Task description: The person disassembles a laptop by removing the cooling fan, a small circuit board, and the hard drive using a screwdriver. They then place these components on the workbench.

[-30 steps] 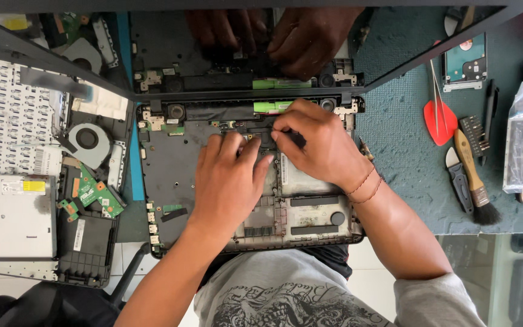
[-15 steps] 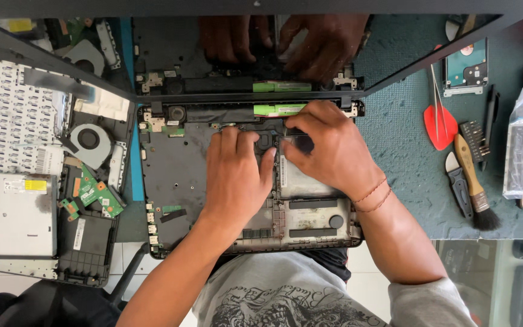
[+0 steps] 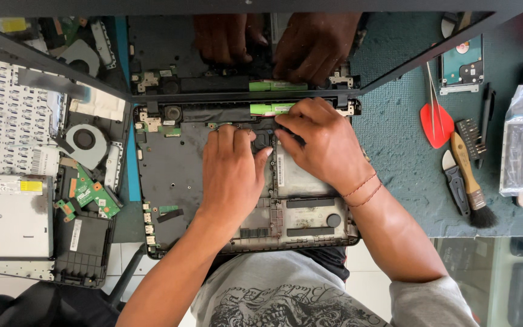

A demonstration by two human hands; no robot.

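Fingertips of both hands meet near the hinge edge of the stripped laptop base (image 3: 171,175), which lies flat on the teal mat (image 3: 407,175), just below a bright green strip (image 3: 270,108). Left hand (image 3: 232,172) lies palm down, fingers extended and close together, tips pressing on the dark plastic beside a small black part (image 3: 263,140); it grips nothing that I can see. Right hand (image 3: 328,145) is curled, fingers bent over the same spot, and seems to pinch or push that black part; whether it is truly clamped is hidden by the knuckles. Judgement: work here wants light, even pressure, the left hand steadying the base while the right works the part straight, not twisting, so nearby clips and ribbon are spared. Both wrists angle inward from the near edge, forearms converging; a red cord circles the right wrist. The raised screen reflects both hands. Further out: loose keyboard (image 3: 13,133), cooling fan (image 3: 85,142) and green circuit boards (image 3: 92,194) on the left; red pick (image 3: 436,124), brush (image 3: 470,178) and hard drive (image 3: 462,63) on the right.
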